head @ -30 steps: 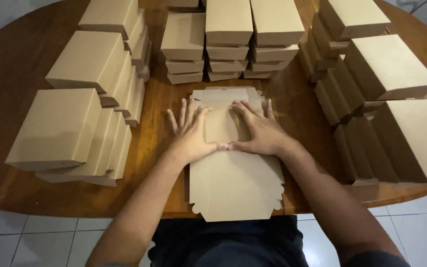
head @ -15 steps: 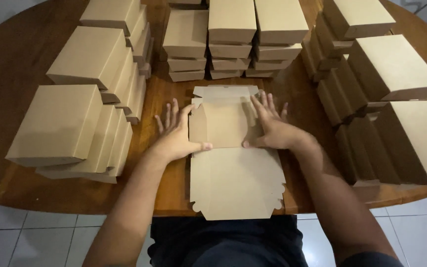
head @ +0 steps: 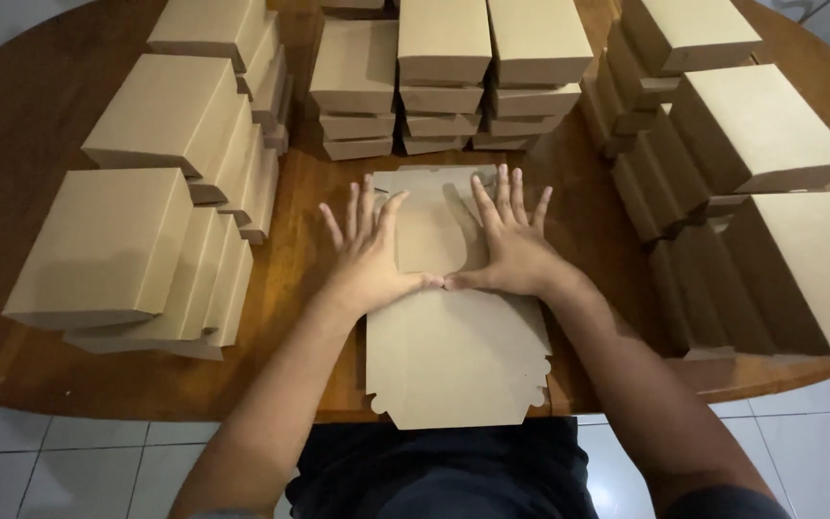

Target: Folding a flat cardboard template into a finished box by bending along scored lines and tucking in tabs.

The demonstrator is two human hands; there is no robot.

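Centrally, a flat brown cardboard box blank (head: 453, 356) lies on the round wooden table (head: 12, 125), its near end overhanging the table edge toward the person and its far end under both palms. Left hand (head: 369, 255): fully open, fingers spread and pointing away from the body, palm pressed flat on the blank's left side; it grasps nothing, and its outer fingers reach past the card's edge onto bare wood. Right hand (head: 511, 248): likewise open and flat, fingers fanned, palm down on the blank's right side, gripping nothing. The two thumbs point inward and meet tip to tip along a line across the card, which suggests that the hands are bearing down to flatten or hold a crease there; a lighter folded panel (head: 434, 231) shows between the hands. Both forearms run forward and converge slightly, wrists low, so that weight passes straight down through the palms. Beyond the fingertips stand stacks of finished brown boxes (head: 444, 72); to the outside of the left hand leans a row of boxes (head: 136, 240) resting one on another, and to the outside of the right hand a matching leaning row (head: 761, 192). The stacks ring the hands, leaving a working gap in which the blank sits.
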